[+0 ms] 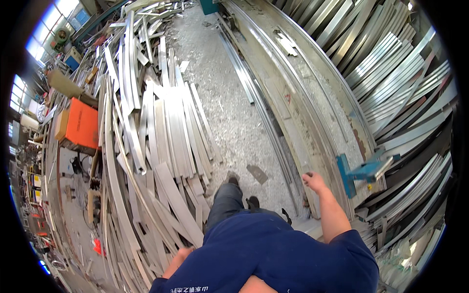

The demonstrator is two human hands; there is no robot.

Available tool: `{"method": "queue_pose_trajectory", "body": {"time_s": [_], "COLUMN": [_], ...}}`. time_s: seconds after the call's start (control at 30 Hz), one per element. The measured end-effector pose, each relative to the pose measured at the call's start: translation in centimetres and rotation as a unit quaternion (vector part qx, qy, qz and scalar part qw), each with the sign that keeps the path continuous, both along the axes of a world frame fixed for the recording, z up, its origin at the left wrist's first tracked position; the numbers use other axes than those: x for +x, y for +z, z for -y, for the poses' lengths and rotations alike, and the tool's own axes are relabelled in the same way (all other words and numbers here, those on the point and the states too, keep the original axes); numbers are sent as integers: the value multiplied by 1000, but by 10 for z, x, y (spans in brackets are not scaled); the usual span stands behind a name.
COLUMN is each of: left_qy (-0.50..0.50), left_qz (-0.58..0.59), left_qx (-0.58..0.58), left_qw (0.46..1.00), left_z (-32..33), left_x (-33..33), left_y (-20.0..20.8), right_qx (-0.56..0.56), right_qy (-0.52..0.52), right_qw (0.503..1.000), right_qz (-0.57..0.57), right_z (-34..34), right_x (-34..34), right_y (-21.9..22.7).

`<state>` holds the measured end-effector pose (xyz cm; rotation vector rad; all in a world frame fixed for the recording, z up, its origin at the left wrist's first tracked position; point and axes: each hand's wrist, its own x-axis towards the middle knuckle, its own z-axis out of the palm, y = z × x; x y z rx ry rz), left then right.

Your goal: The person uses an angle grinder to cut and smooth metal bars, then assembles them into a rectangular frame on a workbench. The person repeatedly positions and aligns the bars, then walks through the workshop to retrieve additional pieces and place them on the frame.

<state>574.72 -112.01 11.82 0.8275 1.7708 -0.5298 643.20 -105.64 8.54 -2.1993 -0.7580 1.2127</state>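
Observation:
My right hand (314, 182) hangs over the edge of a long grey metal bed (293, 141), its fingers curled in with nothing visible in them. Just right of it stands a teal metal bracket (346, 176) with an arm reaching to the right. My left hand (183, 253) is low beside my body, next to a large pile of loose silver metal profiles (168, 132). Its fingers are mostly hidden from view. I stand on the concrete floor between the pile and the bed, one shoe (233, 178) forward.
Long thin profiles (264, 115) lie on the floor along the bed. Many stacked metal profiles (391, 73) fill the right side. An orange box (82, 123) stands beyond the pile on the left. A flat grey offcut (257, 174) lies ahead of my feet.

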Motion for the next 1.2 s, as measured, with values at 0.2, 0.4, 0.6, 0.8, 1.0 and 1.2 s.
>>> {"method": "queue_pose_trajectory", "body": {"time_s": [0.2,0.4,0.6,0.8,1.0,1.2], "left_qy": [-36,3,-4,31,150,125], "left_qz": [8,57,178,77,-10,-18], "left_qx": [-25,230,356,300,29,4], "left_qw": [999,971,918,950,988,992], "left_z": [-177,-516,-785,-918,-931,-1024], "left_x": [5,105,176,162,131,154], "left_y": [-80,-114,-22,-84,-66,-35], "right_qx": [-11,-362,-199,-269,-173,27], "right_qy": [8,104,-233,-94,148,53], "right_qw": [999,926,951,955,973,998], "right_qz": [46,-30,-46,-87,44,-16], "right_z": [-152,-134,-305,-542,-879,-1172], "right_x": [46,91,82,112,149,159], "right_y": [-15,-54,-30,-105,-90,-25]}}
